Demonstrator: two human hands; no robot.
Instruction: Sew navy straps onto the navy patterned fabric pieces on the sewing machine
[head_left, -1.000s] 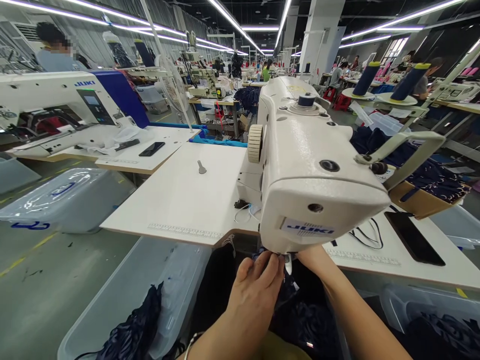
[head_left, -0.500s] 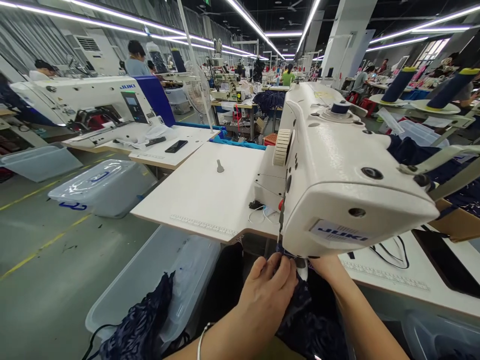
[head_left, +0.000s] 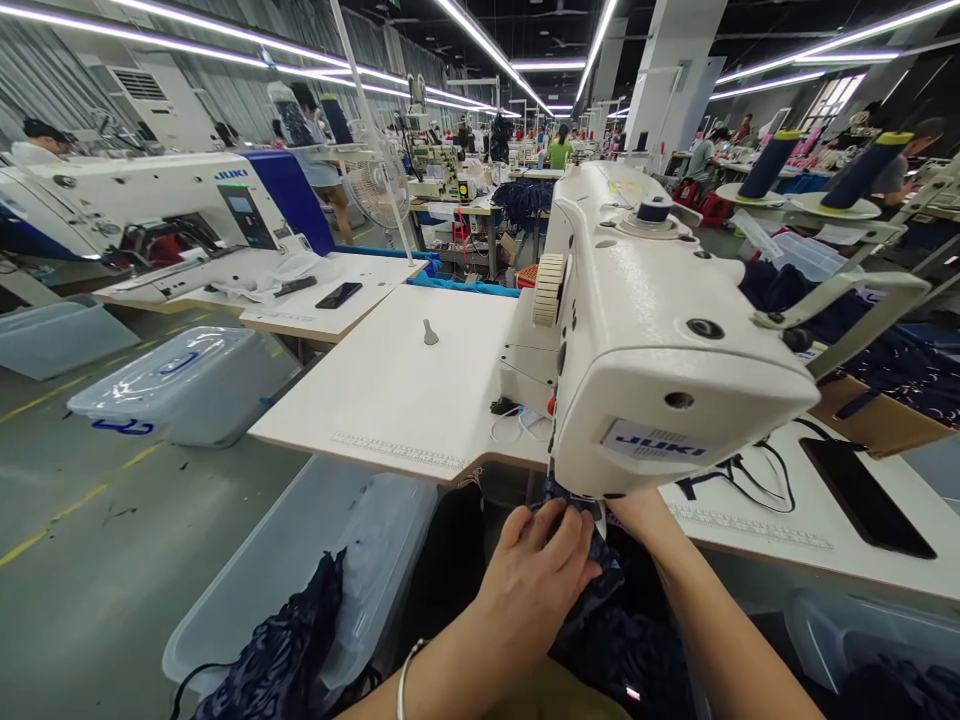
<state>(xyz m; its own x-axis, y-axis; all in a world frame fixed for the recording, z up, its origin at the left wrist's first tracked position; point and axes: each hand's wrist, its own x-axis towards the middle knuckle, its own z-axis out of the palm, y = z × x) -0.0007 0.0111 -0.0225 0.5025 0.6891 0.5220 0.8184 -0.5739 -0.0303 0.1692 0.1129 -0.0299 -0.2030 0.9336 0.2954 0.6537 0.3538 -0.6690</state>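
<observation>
My left hand (head_left: 534, 575) is closed on dark navy patterned fabric (head_left: 626, 650), its fingers bent just below the needle end of a white sewing machine (head_left: 675, 340). The fabric hangs down from there toward my lap. My right hand (head_left: 636, 512) reaches in under the machine head from the right. Its fingers are hidden behind the head, so what they touch does not show.
A small grey metal piece (head_left: 430, 333) lies on the white table (head_left: 375, 390). A clear bin (head_left: 247, 570) with navy fabric stands below left. At right are a dark phone (head_left: 866, 495) and black straps (head_left: 772, 480). A lidded box (head_left: 180, 385) sits on the floor.
The view has shifted slightly, so the machine appears further left and smaller. My left hand stays on the fabric near the needle end. A person in the background has moved.
</observation>
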